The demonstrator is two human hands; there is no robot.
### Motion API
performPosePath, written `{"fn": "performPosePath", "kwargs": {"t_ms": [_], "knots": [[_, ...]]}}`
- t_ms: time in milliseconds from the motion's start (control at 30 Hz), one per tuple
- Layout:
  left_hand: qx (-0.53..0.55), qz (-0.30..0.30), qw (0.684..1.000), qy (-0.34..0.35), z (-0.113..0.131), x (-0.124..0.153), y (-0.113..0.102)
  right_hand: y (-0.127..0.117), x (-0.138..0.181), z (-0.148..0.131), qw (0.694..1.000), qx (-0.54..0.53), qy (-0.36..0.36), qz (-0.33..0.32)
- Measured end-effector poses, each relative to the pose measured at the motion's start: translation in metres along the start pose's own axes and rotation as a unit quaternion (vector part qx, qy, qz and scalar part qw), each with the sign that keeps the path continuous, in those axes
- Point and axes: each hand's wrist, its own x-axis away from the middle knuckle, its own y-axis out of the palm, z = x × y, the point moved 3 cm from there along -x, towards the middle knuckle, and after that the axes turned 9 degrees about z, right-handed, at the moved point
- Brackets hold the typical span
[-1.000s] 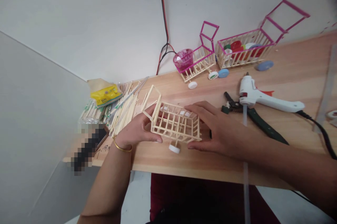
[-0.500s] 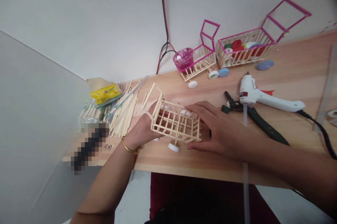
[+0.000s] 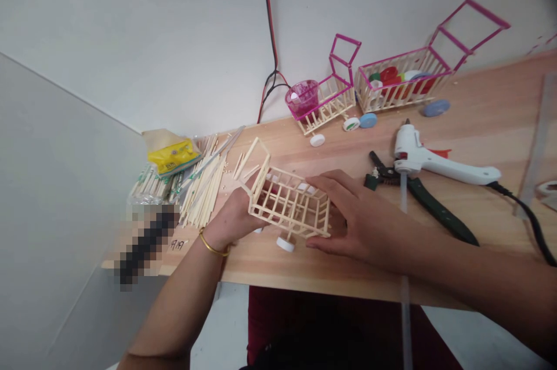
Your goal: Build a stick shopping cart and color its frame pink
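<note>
A small cart built of plain wooden sticks is held tilted above the table, its open basket facing me. It has a stick handle at its upper left and white caps as wheels, one of them hanging below. My left hand grips the cart from behind and beneath at the handle end; most of its fingers are hidden by the sticks. Around the cart's right end curves my right hand, thumb at the lower corner and fingers along the upper edge.
Behind stand two pink-trimmed stick carts, a smaller one bearing a pink cup and a larger one full of caps. To the right lie a white glue gun and green-handled cutters. Loose sticks and a yellow packet lie left.
Both hands keep the same hold on the stick cart, which has barely moved. The whole view has shifted very slightly.
</note>
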Motion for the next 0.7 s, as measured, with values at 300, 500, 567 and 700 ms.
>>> {"fn": "performPosePath", "kwargs": {"t_ms": [300, 500, 567, 700], "knots": [[0.011, 0.006, 1.0, 0.011, -0.0009, -0.0005, -0.0001, 0.0, -0.001, -0.0004, 1.0, -0.006, -0.008, -0.005], [0.002, 0.012, 1.0, 0.012, 0.0002, -0.0008, -0.0006, -0.002, -0.0032, -0.001, 1.0, -0.016, -0.006, -0.012], [-0.003, 0.011, 1.0, 0.011, 0.0005, -0.0008, -0.0008, -0.0024, -0.0037, -0.001, 1.0, -0.022, -0.005, -0.013], [-0.013, 0.011, 1.0, 0.006, 0.0012, -0.0003, -0.0009, -0.0041, -0.0043, -0.0012, 0.999, -0.029, -0.006, -0.015]]}}
